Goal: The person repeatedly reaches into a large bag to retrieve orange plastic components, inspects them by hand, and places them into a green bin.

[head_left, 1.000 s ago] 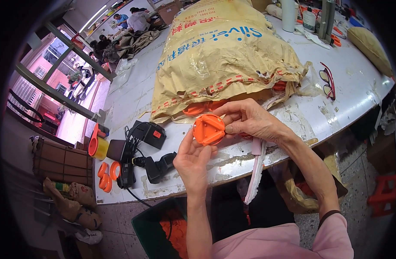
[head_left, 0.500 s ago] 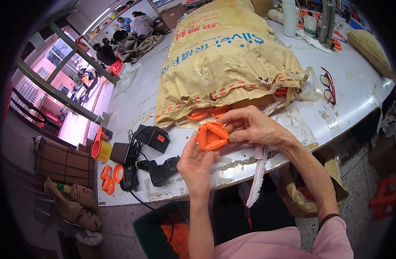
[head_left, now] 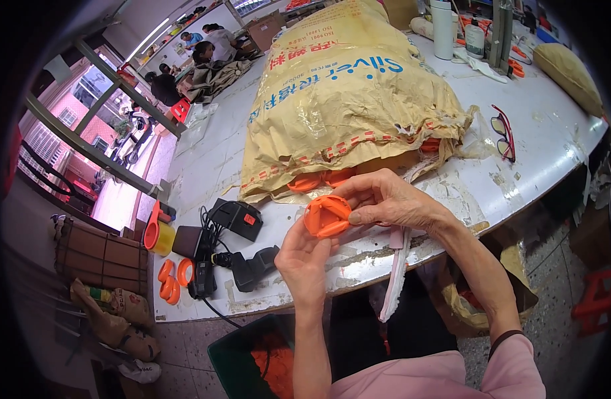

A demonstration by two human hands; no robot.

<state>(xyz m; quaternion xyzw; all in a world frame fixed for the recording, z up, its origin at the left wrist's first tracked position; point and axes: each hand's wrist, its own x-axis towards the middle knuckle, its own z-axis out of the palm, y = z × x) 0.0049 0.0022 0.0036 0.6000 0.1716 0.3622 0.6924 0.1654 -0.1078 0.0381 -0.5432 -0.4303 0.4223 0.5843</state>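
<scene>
Your left hand [head_left: 305,261] and right hand [head_left: 397,203] grip an orange disc [head_left: 327,216] (ribbed inside) between them, near the worktop's front edge [head_left: 355,278].

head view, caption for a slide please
Left hand and right hand hold a round orange plastic part near a large yellow sack on a white worktable.

On the near side of the bench [head_left: 545,149], the person wears a pale pink top [head_left: 412,372] with soft creases. Its loose right sleeve [head_left: 515,372] is short, and the end nearest the bench is finished with a narrow dark brown band [head_left: 505,337]. Between the top and the bench, black or very dark clothing [head_left: 355,322] covers the lap, with a thin red mark [head_left: 386,346] showing against it. The left hand [head_left: 306,261], right hand [head_left: 393,203] and forearms are bare.
</scene>
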